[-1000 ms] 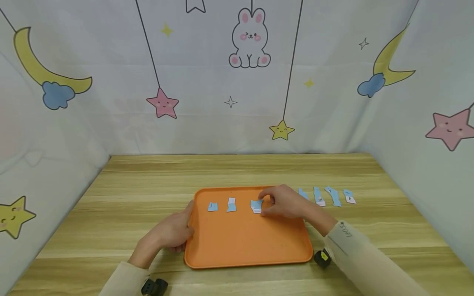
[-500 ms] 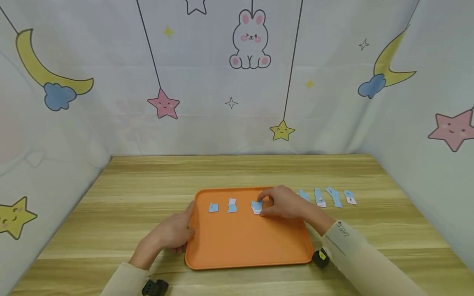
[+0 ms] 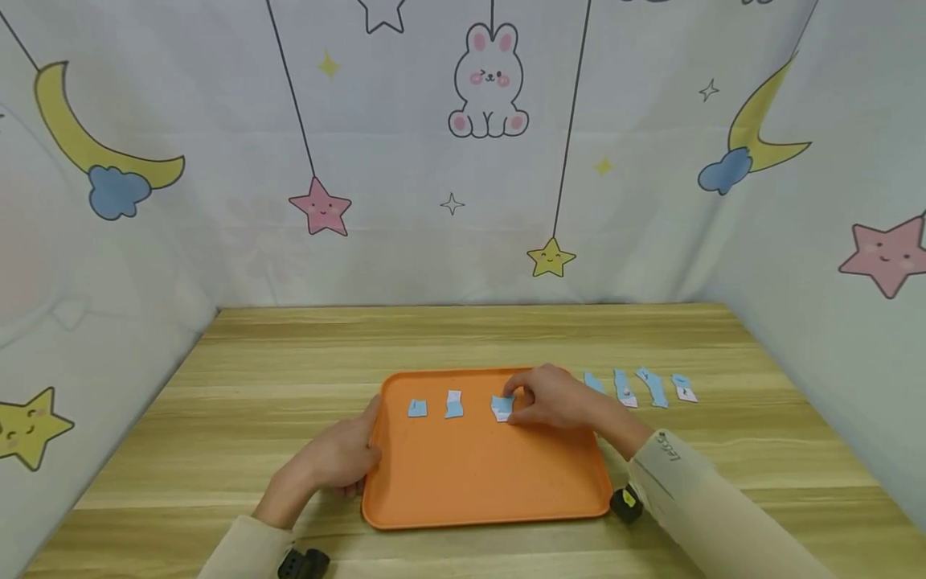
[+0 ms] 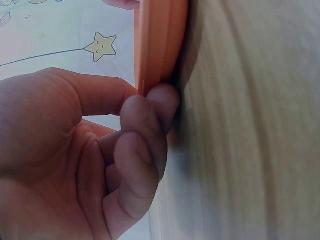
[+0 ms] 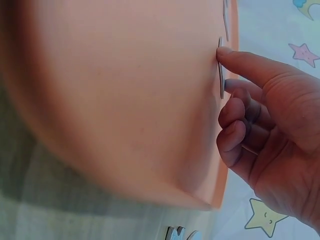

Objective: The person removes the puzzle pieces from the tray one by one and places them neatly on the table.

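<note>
An orange tray (image 3: pixel 485 482) lies on the wooden table. My left hand (image 3: pixel 342 452) grips its left rim; in the left wrist view the thumb and curled fingers pinch the tray edge (image 4: pixel 160 45). Above the tray's far part, my right hand (image 3: pixel 555 396) has thumb and forefinger at the right side of a flat blue-and-white puzzle piece (image 3: pixel 500 408). Seen edge-on in the right wrist view, this thin piece (image 5: pixel 221 70) sits between those two fingertips, the other fingers curled. Left of it on the tray lie a blue-and-white piece (image 3: pixel 453 404) and a small blue piece (image 3: pixel 417 408).
Several more pieces lie in a row on the table right of the tray, among them a long blue one (image 3: pixel 653 387) and a blue-and-white one (image 3: pixel 683 388). A printed white curtain (image 3: pixel 405 265) stands behind the table and along both sides.
Both hands, the tray and the pieces keep their places relative to each other. The whole head view has shifted slightly downward in the picture.
</note>
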`<state>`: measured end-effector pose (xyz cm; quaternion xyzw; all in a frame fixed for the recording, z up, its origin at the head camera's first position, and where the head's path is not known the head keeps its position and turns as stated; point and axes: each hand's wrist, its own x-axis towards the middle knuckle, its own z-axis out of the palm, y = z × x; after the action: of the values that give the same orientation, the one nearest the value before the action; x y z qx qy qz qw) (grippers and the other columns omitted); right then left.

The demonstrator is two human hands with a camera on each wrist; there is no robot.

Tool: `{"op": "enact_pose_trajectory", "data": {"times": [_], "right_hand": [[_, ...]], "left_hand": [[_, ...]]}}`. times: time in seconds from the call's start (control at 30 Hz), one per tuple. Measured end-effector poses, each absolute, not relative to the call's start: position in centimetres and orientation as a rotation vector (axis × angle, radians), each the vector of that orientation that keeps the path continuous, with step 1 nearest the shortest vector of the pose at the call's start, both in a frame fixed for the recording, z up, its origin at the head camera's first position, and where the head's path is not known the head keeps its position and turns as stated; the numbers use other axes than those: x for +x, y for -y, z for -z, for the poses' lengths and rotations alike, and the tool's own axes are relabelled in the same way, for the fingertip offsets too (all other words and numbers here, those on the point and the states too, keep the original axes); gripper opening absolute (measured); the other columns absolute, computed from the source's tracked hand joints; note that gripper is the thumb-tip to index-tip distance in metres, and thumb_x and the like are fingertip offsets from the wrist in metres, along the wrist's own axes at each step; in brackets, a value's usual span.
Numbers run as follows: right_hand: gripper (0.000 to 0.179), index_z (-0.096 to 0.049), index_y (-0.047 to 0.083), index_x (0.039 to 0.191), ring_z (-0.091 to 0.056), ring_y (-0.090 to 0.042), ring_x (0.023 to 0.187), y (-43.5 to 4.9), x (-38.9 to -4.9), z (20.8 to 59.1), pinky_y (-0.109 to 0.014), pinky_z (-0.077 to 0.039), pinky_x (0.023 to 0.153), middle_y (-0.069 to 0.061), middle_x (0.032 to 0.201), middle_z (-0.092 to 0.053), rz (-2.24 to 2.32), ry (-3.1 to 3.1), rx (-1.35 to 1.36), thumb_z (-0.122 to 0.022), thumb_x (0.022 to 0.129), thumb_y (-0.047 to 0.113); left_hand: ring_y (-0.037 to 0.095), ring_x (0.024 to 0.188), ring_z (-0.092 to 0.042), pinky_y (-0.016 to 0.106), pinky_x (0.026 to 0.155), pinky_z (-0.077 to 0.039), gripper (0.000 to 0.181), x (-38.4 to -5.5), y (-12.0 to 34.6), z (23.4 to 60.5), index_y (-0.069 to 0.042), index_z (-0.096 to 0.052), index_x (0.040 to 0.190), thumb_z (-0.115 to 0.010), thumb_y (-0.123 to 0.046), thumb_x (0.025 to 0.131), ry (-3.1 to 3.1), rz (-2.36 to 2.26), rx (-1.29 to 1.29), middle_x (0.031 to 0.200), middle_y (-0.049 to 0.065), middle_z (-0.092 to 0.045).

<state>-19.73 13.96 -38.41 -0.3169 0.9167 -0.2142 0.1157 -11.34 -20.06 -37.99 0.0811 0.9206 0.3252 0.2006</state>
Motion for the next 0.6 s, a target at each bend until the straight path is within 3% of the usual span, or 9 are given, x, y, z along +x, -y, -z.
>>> {"op": "enact_pose_trajectory", "data": {"times": [0.6], "right_hand": [[0.037, -0.073, 0.008, 0.124, -0.038, -0.005, 0.055, -14.47, -19.55, 38.3, -0.022, -0.033, 0.06, 0.01, 0.059, -0.044, 0.667, -2.646, -0.878, -0.079, 0.094, 0.028]], "left_hand": [[0.017, 0.041, -0.055, 0.031, 0.043, -0.047, 0.081, -11.32, 20.08, 37.98, 0.004, -0.005, 0.168, -0.05, -0.001, 0.101, -2.571, -0.908, 0.245, 0.058, 0.009, -0.063]]}}
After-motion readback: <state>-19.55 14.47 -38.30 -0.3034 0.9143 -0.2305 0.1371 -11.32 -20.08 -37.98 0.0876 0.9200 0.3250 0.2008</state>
